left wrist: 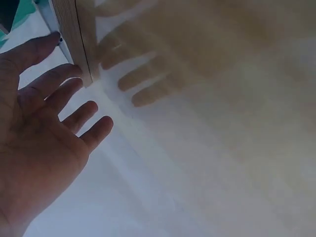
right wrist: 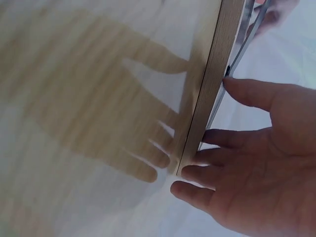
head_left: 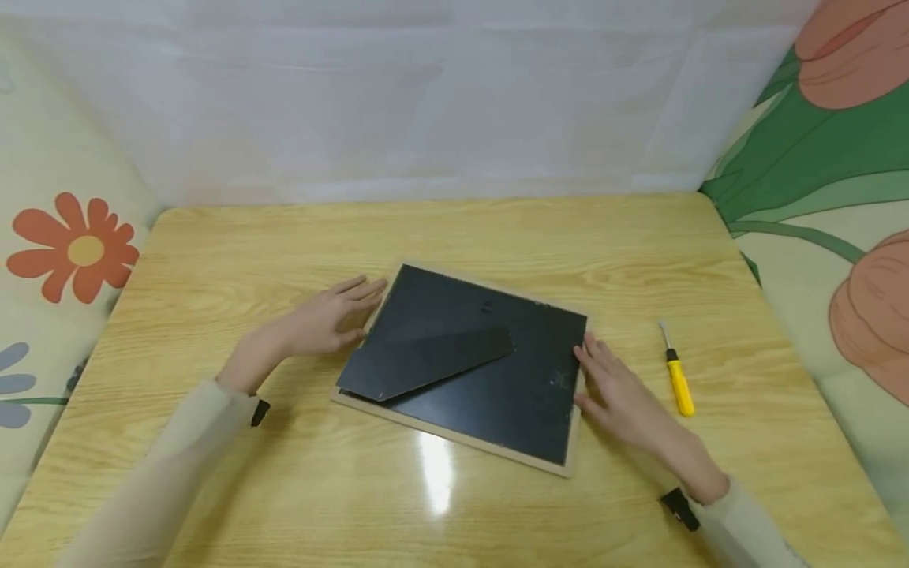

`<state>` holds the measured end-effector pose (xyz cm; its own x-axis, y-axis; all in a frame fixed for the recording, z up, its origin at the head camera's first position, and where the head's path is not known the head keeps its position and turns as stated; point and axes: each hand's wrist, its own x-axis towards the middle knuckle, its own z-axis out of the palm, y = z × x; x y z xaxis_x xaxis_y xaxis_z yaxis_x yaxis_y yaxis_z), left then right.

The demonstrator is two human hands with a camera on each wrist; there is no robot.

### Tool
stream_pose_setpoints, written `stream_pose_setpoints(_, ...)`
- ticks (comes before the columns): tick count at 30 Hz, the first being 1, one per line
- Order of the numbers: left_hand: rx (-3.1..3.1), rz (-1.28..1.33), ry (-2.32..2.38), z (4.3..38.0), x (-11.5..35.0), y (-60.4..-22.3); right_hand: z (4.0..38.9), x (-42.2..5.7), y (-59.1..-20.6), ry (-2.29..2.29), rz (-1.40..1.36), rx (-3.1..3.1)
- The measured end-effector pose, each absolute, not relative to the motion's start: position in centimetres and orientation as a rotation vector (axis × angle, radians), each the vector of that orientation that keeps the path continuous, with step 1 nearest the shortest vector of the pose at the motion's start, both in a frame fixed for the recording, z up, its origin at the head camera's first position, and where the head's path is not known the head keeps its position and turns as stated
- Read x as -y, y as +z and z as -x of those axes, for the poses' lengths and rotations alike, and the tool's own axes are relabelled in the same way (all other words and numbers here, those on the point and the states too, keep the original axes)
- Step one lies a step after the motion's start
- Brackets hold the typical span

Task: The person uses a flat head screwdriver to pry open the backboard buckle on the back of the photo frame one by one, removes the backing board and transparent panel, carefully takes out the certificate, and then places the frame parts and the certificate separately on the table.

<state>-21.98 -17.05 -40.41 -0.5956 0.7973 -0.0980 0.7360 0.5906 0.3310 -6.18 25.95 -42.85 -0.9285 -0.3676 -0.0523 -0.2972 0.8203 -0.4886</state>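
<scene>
Two bare hands are placed at opposite short edges of a picture frame (head_left: 490, 402), which is laid back uppermost on a wood-grain table (head_left: 483, 233), just below the middle of the head view. The table's far edge is seen across the upper part of the view, and a broad band of wood is left between it and the picture frame; more bare wood is shown at lower centre. Toward the right, a yellow-handled screwdriver (head_left: 679, 383) is laid beyond the right hand (head_left: 621, 398), its tip pointed toward the top. The picture frame's long axis is set left to right, sloped down at the right; its black stand flap (head_left: 429, 363) is turned with the wide end to the lower left. The left edge is touched by the left hand (head_left: 323, 319), its fingers extended and slightly spread; the right edge is touched by the right hand, its fingers likewise extended, thumb apart
</scene>
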Motion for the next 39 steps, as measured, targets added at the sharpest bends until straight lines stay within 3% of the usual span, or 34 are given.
stream_pose_setpoints(15,-2.741,-1.18,0.502,13.4,17.7,-41.2,8.7,-28.6,-42.0,-0.84,0.639,-2.627)
stream_pose_setpoints(39,-2.747,-1.119,0.437,11.5,16.2,-39.7,8.6,-29.4,-41.4,-0.823,0.629,-2.606)
